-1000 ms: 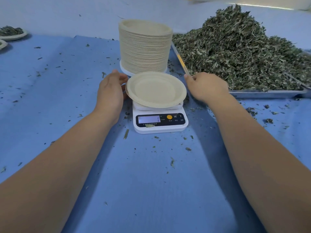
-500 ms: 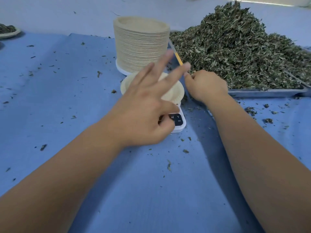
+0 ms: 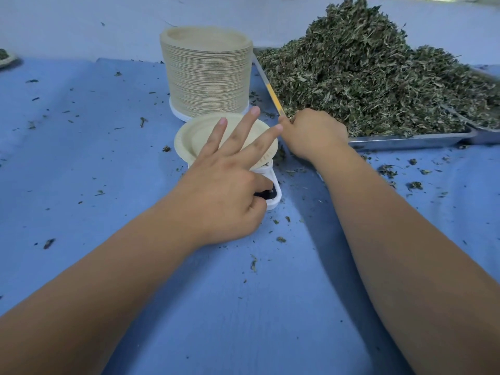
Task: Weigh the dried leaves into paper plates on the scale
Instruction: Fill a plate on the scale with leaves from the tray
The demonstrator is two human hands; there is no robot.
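Note:
An empty paper plate (image 3: 193,136) sits on the small white scale (image 3: 275,198) in the middle of the blue cloth. My left hand (image 3: 224,190) covers the scale's front panel, with a bent finger down on the buttons and three fingers stretched straight over the plate. My right hand (image 3: 313,133) lies curled at the near-left corner of the metal tray (image 3: 405,142), its fingertips hidden at the edge of the big heap of dried leaves (image 3: 365,77). I cannot see whether it holds any leaves.
A tall stack of paper plates (image 3: 207,74) stands right behind the scale. A plate with leaves (image 3: 5,59) shows at the far left edge. Leaf crumbs are scattered over the blue cloth (image 3: 81,158).
My left hand left the plate's left rim and came over the scale's front panel, a finger pressing the buttons. My right hand stayed at the tray's corner.

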